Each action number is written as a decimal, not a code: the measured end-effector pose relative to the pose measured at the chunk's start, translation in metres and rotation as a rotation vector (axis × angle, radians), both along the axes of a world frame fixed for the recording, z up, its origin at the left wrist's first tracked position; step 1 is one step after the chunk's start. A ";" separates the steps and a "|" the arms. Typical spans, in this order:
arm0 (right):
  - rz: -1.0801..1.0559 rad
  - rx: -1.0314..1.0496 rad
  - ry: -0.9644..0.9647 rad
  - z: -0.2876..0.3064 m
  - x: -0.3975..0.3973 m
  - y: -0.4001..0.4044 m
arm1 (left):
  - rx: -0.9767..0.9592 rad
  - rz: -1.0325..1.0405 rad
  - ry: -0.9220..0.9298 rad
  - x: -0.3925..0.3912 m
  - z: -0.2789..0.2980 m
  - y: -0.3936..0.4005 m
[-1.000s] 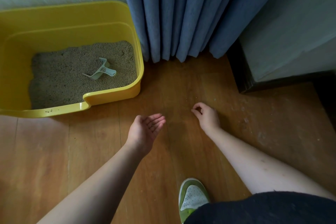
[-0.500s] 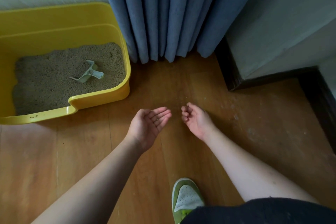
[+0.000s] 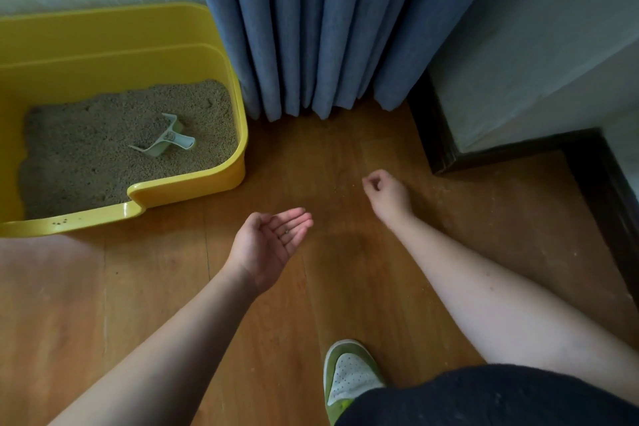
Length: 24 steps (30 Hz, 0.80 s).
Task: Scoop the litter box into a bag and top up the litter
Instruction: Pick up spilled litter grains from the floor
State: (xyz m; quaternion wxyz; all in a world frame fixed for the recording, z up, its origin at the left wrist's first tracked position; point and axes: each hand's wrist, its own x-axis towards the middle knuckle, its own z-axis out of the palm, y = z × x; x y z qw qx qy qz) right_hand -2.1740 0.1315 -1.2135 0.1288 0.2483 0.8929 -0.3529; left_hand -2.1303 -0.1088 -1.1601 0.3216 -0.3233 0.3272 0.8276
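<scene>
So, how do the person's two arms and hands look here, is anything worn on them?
Both forearms are bare up to the frame edge: no sleeves, watch or bracelet show. The left hand and the right hand wear no gloves. I cannot tell whether there is a ring.

1. Yellow litter box (image 3: 193,180), on the wood floor beside the curtain, low entry lip at front.
2. Grey-tan litter (image 3: 86,149), uneven (a few grains on the lip).
3. Pale scoop (image 3: 166,140), lying half-sunk in litter.
</scene>
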 end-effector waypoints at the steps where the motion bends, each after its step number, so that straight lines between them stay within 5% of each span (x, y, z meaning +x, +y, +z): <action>1: 0.073 0.054 0.013 -0.002 -0.002 -0.001 | 0.001 0.005 -0.010 0.001 -0.002 -0.002; 17: 0.093 0.082 -0.004 -0.016 -0.015 -0.008 | 0.045 0.025 -0.057 -0.002 -0.006 -0.017; 20: -0.040 -0.196 -0.005 -0.001 -0.009 -0.012 | 0.050 0.021 -0.062 -0.001 -0.006 -0.014; 24: -0.392 -0.904 -0.125 -0.002 0.016 -0.017 | 0.044 0.012 -0.067 0.001 -0.009 -0.012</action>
